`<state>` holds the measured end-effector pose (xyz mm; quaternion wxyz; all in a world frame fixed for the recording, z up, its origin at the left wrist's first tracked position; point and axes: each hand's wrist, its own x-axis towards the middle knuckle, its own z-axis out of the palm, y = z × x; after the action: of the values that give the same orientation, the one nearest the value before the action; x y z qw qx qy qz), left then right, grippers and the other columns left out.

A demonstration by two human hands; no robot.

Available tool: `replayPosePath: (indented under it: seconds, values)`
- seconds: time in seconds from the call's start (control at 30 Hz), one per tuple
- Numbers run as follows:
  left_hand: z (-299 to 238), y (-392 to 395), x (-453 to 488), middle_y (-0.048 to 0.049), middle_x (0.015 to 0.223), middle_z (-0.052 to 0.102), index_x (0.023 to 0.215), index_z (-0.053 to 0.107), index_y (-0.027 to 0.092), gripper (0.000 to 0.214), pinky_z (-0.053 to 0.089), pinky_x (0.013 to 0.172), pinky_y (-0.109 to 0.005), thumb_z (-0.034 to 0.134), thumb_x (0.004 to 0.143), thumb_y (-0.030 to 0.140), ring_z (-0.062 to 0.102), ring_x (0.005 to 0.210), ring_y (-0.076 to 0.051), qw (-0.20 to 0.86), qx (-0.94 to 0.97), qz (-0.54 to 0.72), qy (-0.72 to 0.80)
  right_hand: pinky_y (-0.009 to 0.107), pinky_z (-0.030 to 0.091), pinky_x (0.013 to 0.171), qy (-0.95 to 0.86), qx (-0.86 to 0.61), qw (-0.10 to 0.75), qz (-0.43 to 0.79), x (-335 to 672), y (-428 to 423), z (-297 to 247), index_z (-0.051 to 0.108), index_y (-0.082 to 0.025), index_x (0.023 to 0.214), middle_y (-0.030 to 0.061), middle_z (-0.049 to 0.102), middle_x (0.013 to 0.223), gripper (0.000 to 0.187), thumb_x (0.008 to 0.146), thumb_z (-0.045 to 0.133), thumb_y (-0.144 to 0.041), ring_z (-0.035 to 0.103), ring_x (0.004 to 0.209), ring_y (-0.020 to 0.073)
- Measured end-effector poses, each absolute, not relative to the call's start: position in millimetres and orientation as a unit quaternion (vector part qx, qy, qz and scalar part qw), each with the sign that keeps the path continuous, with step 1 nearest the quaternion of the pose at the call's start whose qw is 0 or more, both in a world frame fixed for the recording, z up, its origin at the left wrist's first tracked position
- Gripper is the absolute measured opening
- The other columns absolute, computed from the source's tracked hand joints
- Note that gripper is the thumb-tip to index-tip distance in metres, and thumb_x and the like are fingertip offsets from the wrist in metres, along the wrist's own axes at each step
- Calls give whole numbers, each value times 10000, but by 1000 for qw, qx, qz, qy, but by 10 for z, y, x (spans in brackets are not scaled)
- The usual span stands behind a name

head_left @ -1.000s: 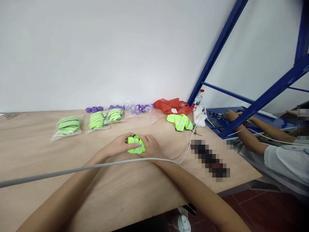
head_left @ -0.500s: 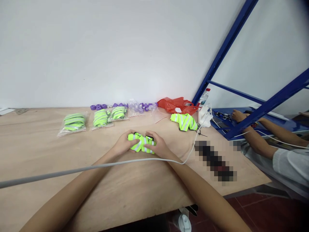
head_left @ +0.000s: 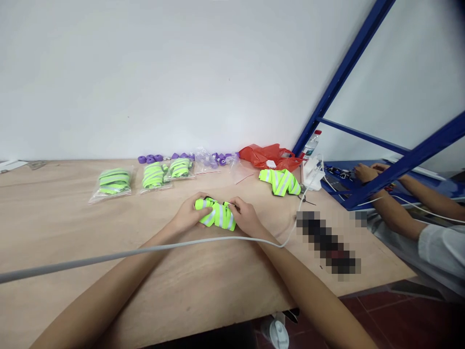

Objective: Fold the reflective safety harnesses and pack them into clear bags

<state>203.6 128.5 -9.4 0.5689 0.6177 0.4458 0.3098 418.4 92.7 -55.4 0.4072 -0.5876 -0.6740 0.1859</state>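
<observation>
A folded neon-yellow reflective strap (head_left: 218, 215) with silver stripes and dark buckle parts is between my hands, low over the wooden table. My left hand (head_left: 189, 213) grips its left end, thumb across the front. At the other end my right hand (head_left: 245, 215) pinches the upper right corner near a dark piece; some fingertips are hidden behind the strap. Another loose reflective strap (head_left: 279, 182) lies to the right, by a red plastic bag (head_left: 269, 156). Similar straps in clear bags lie at the left: a large bagged strap (head_left: 114, 181) and two smaller ones, including a bagged strap (head_left: 153, 175).
Purple rolls (head_left: 149, 159) and empty clear bags (head_left: 241, 170) line the wall. A white cable (head_left: 156, 247) crosses before my forearms to a white power strip (head_left: 312, 173). A bottle (head_left: 311, 144) stands behind it. Beyond the blue frame (head_left: 359, 133), another person's hands (head_left: 366, 173) work.
My right hand has shifted from lying across the strap's front to pinching its upper right corner, uncovering more of the strap. My left hand keeps its grip. The view has moved slightly.
</observation>
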Motion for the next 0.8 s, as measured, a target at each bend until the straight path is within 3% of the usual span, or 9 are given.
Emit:
replayPosePath:
  seconds: [0.23,0.4,0.5,0.57,0.8]
  values:
    - [-57,1263,2064,-36,916,650,1097,585,186,466,566,429,-265,777,706,352,663,715,-204,563,623,316,442,322,506,768,-673,-584,427,156,4077,904,-644,643,-222,1034,50,737,958,264,991,405,-328,669,839,207]
    - [-81,1268,2053,-42,931,659,1098,589,187,450,564,434,-271,757,716,356,664,718,-206,557,620,322,448,375,529,881,-703,-562,400,173,4028,864,-612,634,-214,1175,75,726,1098,281,994,484,-367,677,987,231]
    - [-86,1267,2065,-43,975,666,1108,604,191,453,550,447,-249,754,714,359,657,712,-189,550,628,333,439,446,504,1012,-742,-535,373,156,3985,858,-607,491,-222,1437,120,632,1314,650,878,701,-477,601,1202,284]
    - [-74,1246,2084,-42,1003,670,1116,622,195,440,535,457,-223,746,721,347,653,747,-187,531,649,344,423,483,494,1046,-764,-521,356,132,3960,862,-612,386,-235,1538,141,585,1351,903,783,801,-505,566,1247,315]
    - [-67,1152,2150,-55,1056,648,1182,589,203,422,526,431,-225,679,799,353,645,760,-193,511,686,344,386,449,574,917,-767,-549,319,92,3993,867,-643,385,-305,1560,111,559,1295,878,781,788,-338,614,1148,305]
